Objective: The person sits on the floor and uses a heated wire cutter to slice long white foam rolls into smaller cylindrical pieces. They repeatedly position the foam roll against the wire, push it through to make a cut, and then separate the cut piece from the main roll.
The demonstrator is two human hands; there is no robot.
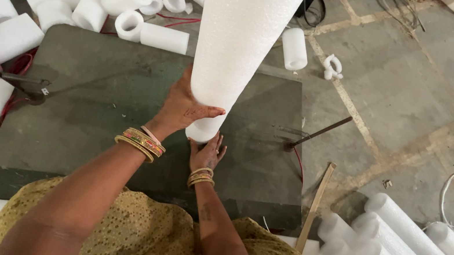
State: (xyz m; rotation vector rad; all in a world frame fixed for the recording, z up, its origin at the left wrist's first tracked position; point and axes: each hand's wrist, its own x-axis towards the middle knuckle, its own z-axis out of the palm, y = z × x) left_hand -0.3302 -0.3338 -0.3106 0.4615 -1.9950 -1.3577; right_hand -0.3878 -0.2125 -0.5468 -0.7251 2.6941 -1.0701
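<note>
Foam tube (239, 35) stands upright on the green board (95, 104), centre. I see my left hand (183, 107) wrapped round its side to steady it, my right hand (207, 153) open, bracing the base.

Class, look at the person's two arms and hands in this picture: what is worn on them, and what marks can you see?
Both forearms are bare. The left hand has gold and pink bangles at its wrist; the right hand has thinner gold bangles. A small dark mark shows on the right forearm.
</note>
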